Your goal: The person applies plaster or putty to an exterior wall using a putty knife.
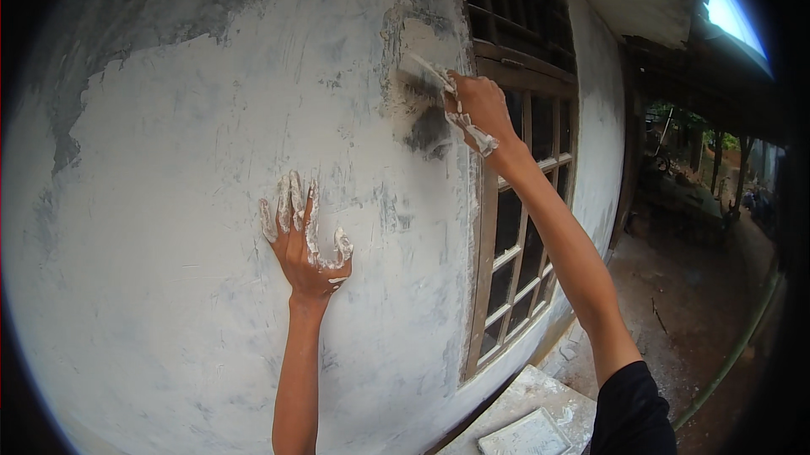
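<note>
Black sleeve (pixel 631 413) showing at lower right, the right hand (pixel 483 109) is holding a scraper (pixel 433 71) to the pale wall (pixel 194 168) beside a window (pixel 533 219).

Its fingers are gripping the scraper; lower down, the left hand (pixel 305 257) is facing the wall, its paste-smeared fingers (pixel 296 202) lying slightly spread, thumb sticking out.

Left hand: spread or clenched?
Spread. The left hand has its fingers extended upward, thumb out to the side, against the wall.
</note>
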`<act>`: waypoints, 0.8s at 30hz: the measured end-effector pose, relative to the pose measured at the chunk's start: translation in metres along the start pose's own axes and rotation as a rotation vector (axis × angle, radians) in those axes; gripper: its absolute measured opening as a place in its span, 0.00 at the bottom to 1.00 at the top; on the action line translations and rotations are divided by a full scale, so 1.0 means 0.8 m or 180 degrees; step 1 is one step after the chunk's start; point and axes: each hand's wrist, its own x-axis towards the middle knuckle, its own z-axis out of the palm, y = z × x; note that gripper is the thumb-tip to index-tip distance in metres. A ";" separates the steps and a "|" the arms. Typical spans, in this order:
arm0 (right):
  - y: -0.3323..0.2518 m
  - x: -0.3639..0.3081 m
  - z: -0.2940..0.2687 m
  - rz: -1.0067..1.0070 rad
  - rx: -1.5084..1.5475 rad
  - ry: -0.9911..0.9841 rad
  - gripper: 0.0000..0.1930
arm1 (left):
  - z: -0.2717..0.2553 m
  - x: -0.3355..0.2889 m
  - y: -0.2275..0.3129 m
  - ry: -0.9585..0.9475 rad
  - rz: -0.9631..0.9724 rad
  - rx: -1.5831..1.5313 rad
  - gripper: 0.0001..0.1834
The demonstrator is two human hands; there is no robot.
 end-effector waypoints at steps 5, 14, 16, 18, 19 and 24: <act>0.070 0.085 0.010 -0.0031 -0.0152 0.0513 0.10 | 0.006 0.006 0.014 -0.0039 -0.0033 -0.0122 0.31; -0.004 -0.047 0.081 0.0010 -0.0161 0.0038 0.14 | 0.005 0.001 0.005 0.0024 -0.0038 -0.0127 0.31; -0.008 -0.059 0.075 -0.0106 -0.0112 -0.0074 0.15 | 0.006 -0.003 -0.002 0.0047 -0.0066 -0.0081 0.32; 0.008 -0.040 0.040 -0.0121 0.0328 0.0185 0.12 | 0.003 -0.002 -0.006 0.0084 -0.0085 -0.0016 0.34; 0.019 -0.019 0.018 0.0044 0.0672 0.0200 0.11 | 0.004 0.000 -0.003 0.0035 -0.0083 -0.0027 0.33; 0.089 0.089 0.024 -0.0118 0.0361 0.0830 0.05 | 0.008 0.006 0.011 0.0043 -0.0004 -0.0071 0.31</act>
